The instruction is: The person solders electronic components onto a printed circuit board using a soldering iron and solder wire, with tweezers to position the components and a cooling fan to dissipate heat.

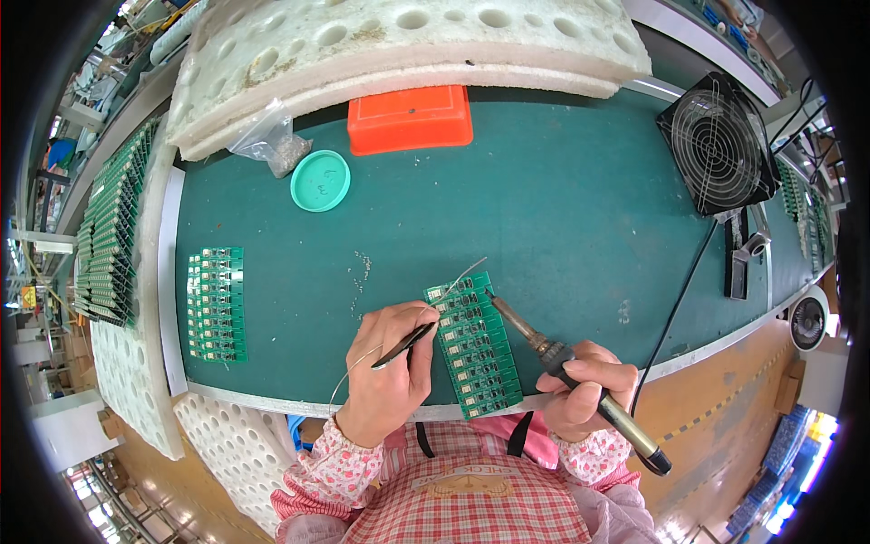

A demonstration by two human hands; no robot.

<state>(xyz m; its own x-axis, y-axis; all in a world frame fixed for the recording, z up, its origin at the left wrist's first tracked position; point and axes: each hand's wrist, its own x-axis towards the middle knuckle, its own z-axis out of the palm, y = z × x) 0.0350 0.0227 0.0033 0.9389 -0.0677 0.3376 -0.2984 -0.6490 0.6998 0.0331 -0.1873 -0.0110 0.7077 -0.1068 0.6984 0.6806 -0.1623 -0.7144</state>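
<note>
A white foam slab (408, 54) with round hollows (413, 20) lies along the far side of the green bench top (562, 208), and an orange-red plastic box (410, 125) sits just in front of it. To the box's left are a clear plastic bag (265, 143) and a round turquoise dish (313, 192) — a few dark specks (323, 189) lie in the dish. On the right stands a square black fan (719, 143) with a round wire guard (718, 120), and lower down shows a smaller round fan (807, 320) — dark-centred, pale-rimmed
</note>
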